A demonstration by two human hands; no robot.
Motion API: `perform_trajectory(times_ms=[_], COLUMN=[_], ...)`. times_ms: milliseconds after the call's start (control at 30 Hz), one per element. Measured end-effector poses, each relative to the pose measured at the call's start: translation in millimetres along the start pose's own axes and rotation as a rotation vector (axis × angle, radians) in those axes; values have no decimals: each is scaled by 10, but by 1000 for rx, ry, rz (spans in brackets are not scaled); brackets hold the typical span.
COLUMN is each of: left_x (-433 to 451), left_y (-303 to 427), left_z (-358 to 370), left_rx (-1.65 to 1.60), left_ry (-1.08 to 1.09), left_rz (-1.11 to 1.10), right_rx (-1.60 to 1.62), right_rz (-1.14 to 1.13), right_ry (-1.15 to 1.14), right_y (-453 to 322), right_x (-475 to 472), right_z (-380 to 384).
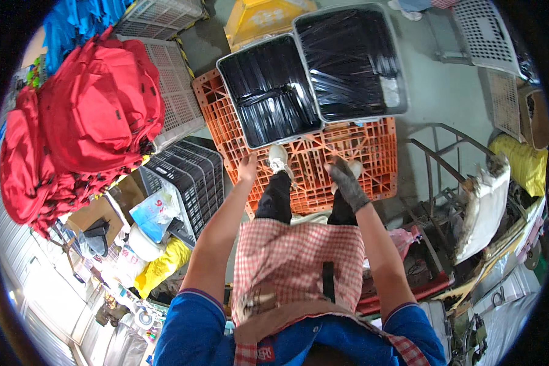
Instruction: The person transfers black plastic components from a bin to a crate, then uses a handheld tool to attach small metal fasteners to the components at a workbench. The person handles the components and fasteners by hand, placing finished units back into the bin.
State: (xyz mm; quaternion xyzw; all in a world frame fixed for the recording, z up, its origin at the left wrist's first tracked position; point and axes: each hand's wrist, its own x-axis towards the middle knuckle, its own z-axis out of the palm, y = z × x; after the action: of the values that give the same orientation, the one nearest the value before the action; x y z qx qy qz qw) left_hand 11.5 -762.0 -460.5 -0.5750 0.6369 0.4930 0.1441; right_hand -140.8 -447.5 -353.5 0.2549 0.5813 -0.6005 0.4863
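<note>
My bare left hand point(247, 168) hangs over the left part of an orange plastic pallet point(366, 151), near the front corner of a grey-rimmed tub point(279, 142). Nothing shows in its loosely bent fingers. My right hand point(347, 180), in a dark glove with bare fingertips, is above the pallet by my right shoe point(356, 168). It appears to hold nothing, its thumb apart from the fingers. Glossy black strips point(265, 73) fill that tub. A larger tub point(399, 87) beside it also holds black strips point(347, 50). Both hands are apart from the tubs.
Red fabric pieces point(96, 100) are heaped on grey mesh crates point(174, 82) at left. A black crate point(196, 178) stands left of the pallet. A yellow container point(265, 18) is behind the tubs. Right lie a metal frame point(434, 160) and white board point(485, 215).
</note>
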Motion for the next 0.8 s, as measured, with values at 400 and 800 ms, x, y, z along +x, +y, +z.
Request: perform_trajectory(times_ms=[400,800], left_x=[2616,2969], left_y=[32,-199], left_z=[826,1089], left_rx=[436,606], left_ry=[360,526], left_rz=[642,937], right_rx=[-597,-1428], right_rz=[-156,-643], right_ry=[157,288], right_y=[352,485], right_x=[3814,4448], right_z=[919,1130])
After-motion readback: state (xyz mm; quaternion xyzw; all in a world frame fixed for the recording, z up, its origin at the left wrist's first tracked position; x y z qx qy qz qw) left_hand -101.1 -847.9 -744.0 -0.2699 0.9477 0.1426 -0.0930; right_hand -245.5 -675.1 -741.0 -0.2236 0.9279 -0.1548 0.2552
